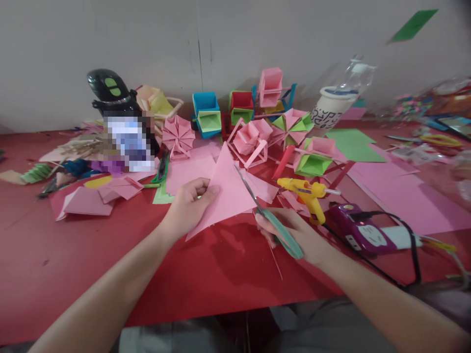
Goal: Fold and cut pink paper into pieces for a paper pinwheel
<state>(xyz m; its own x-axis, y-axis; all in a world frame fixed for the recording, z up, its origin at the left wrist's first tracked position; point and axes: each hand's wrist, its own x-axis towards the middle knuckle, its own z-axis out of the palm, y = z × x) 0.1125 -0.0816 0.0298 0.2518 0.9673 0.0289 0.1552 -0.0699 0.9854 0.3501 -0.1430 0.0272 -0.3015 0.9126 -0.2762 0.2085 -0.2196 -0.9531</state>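
Between thumb and fingers, my left hand [193, 206] pinches the left edge of a pink paper sheet [230, 191], held up over the table with one corner pointing away from me. My right hand [294, 233] is closed round the green handles of a pair of scissors [281, 233]. Their blades lie along the sheet's right edge; whether they are cutting into it I cannot tell. Beneath my right hand a thin paper strip [275, 262] hangs or lies. A yellow glue gun [307, 193] rests just beyond that hand.
Folded paper models, such as a pink one [252, 139], line the back of the red table [176, 294]. A phone [128, 142] leans on a black stand at left. To the right are a purple power strip [362, 230] with a black cord, a paper cup [331, 110] and pink sheets [412, 196].
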